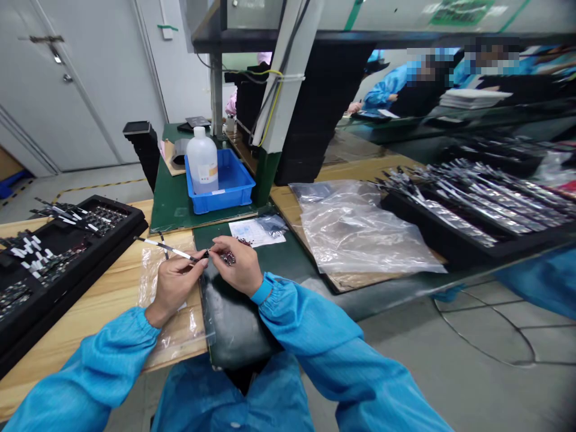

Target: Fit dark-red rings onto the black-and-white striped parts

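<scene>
Between the thumb and fingers of my left hand (175, 282) is a thin black-and-white strip (168, 247), like a flat flex cable, pointing up to the left. My right hand (238, 265) pinches at the strip's dark end, the fingertips of both hands almost touching. What the right fingertips grip is too small to make out. Small dark-red parts (228, 258) show at the right palm, and more lie just behind that hand. Under my left hand lies a clear plastic bag (180, 336) on the wooden board. Another dark strip (164, 245) lies just beyond the left hand.
A black foam tray (112, 237) with several strips stands at left. A blue bin (225, 204) holds a white bottle (202, 159). Plastic bags (360, 234) and another loaded black tray (423, 234) lie right. A post (283, 78) rises ahead. Co-workers (391, 90) sit beyond.
</scene>
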The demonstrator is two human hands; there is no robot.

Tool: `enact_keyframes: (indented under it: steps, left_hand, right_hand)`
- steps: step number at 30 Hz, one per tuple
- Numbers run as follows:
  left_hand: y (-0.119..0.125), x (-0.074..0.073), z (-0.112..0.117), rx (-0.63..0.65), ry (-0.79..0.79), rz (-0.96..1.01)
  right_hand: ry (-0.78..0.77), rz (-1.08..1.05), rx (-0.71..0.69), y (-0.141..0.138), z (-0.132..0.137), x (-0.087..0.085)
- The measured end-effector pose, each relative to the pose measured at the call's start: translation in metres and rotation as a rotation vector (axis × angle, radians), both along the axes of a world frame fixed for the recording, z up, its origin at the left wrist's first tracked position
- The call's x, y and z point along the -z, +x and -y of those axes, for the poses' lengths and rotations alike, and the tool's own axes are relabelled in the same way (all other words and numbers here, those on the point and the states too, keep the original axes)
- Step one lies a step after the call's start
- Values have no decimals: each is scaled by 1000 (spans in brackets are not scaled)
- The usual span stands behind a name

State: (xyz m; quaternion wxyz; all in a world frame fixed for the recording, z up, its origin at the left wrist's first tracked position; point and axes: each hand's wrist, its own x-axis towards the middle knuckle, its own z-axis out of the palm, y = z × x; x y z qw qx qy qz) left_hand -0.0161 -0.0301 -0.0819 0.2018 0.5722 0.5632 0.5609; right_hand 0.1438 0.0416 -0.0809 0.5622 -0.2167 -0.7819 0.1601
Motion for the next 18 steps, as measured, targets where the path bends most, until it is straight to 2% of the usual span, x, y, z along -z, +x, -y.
enact_keyframes:
  steps: [7,18]
  left_hand:
    - [2,-2,-1,0,168,-188]
    - [3,-3,-2,33,278,-234]
  right_hand:
    - [37,4,35,-1,0,2]
    - [41,79,39,-3,-1,6]
